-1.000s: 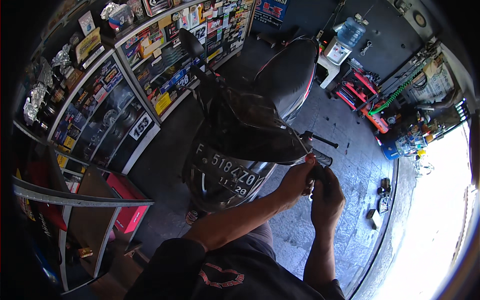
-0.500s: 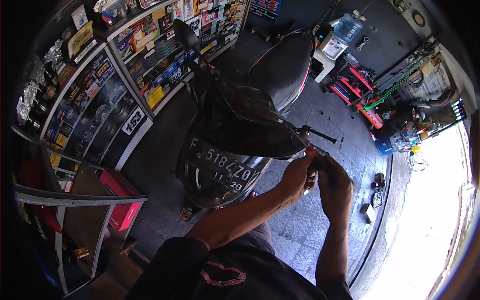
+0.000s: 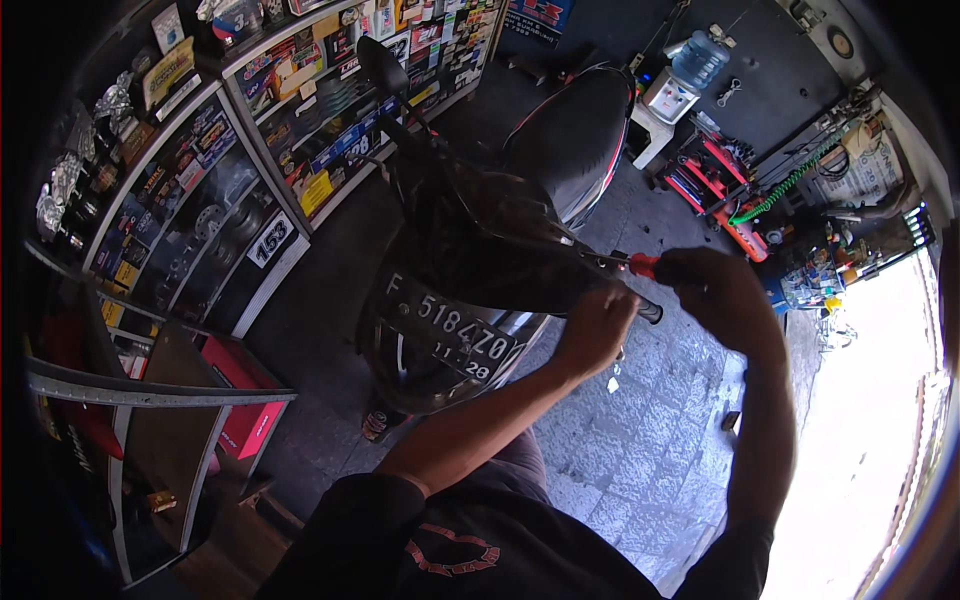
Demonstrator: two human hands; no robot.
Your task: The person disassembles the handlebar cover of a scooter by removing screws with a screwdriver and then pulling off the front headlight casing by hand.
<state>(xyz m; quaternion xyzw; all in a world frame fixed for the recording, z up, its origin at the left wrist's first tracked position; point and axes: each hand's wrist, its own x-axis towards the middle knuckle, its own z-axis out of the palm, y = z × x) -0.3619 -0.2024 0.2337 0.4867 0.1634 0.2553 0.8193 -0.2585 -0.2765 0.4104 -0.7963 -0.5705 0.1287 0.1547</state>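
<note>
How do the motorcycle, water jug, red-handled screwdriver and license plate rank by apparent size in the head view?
1. motorcycle
2. license plate
3. water jug
4. red-handled screwdriver, mostly hidden in the right hand

The jug is farther away, so its rank is unsure.

A red-handled screwdriver [image 3: 640, 265] is held level, tip toward nine o'clock. The black motorcycle front [image 3: 470, 260] is touched by it.

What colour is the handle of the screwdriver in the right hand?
Red, on the screwdriver handle held by the right hand; seen in the head view.
</note>
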